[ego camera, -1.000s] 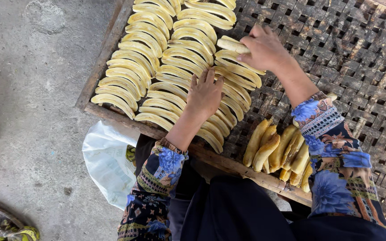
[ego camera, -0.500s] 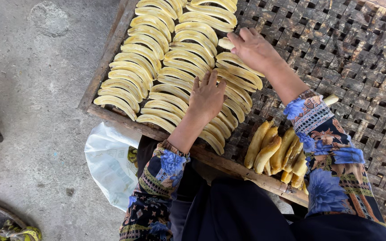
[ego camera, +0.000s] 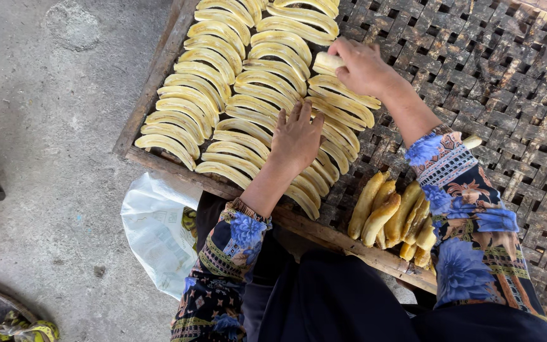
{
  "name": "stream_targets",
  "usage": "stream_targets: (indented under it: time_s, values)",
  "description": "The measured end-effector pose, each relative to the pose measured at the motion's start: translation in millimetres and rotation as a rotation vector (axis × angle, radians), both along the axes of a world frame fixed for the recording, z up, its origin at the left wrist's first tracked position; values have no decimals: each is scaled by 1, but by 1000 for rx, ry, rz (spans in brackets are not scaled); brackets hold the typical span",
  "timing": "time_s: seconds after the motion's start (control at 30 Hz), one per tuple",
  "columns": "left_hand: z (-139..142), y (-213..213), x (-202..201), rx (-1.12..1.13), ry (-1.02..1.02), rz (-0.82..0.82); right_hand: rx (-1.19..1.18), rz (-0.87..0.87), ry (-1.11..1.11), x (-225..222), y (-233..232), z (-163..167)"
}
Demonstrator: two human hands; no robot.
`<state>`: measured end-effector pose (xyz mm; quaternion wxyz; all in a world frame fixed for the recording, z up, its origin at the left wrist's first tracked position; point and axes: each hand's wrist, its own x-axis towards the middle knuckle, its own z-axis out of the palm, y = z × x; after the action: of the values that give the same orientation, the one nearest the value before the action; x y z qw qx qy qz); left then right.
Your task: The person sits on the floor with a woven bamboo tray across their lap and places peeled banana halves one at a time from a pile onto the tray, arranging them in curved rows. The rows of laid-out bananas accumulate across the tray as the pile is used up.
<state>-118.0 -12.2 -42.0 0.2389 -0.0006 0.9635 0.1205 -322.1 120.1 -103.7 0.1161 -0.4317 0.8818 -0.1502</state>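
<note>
Flattened yellow banana slices (ego camera: 223, 82) lie in overlapping rows on a dark woven bamboo tray (ego camera: 495, 76). My left hand (ego camera: 296, 134) rests flat, fingers spread, on the slices of the middle row. My right hand (ego camera: 363, 64) is farther up the tray, closed on a pale peeled banana (ego camera: 326, 62) above the right-hand row of slices. A pile of whole peeled bananas (ego camera: 390, 215) sits on the tray near its front edge, under my right forearm.
The tray's wooden frame (ego camera: 159, 158) borders a grey concrete floor (ego camera: 45, 158). A white plastic bag (ego camera: 159, 231) lies on the floor by my left elbow. Banana peels (ego camera: 7, 326) sit in a round container at the bottom left.
My right hand has shifted slightly down and left along the right-hand row, still gripping the peeled banana. My left hand has stayed pressed on the middle row.
</note>
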Motion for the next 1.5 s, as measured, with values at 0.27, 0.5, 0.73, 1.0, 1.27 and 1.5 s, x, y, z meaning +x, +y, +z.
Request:
stream_targets:
  time_s: [0.27,0.5,0.73,1.0,1.27,1.5]
  values:
    - [-6,-1,0,0,4,-25,-143,17,340,4,24,54]
    - [-2,-2,1,38,-20,-4,-695,64,100,5,40,50]
    - [-7,-1,1,6,-5,-36,-487,-172,9,-4,72,-17]
    - [-9,-1,2,17,-1,-15,-447,-224,36,11,86,-20]
    - [-5,0,1,21,-38,-21,-74,-220,325,23,68,14]
    - [-6,1,1,-9,-36,-26,-101,129,186,2,13,13]
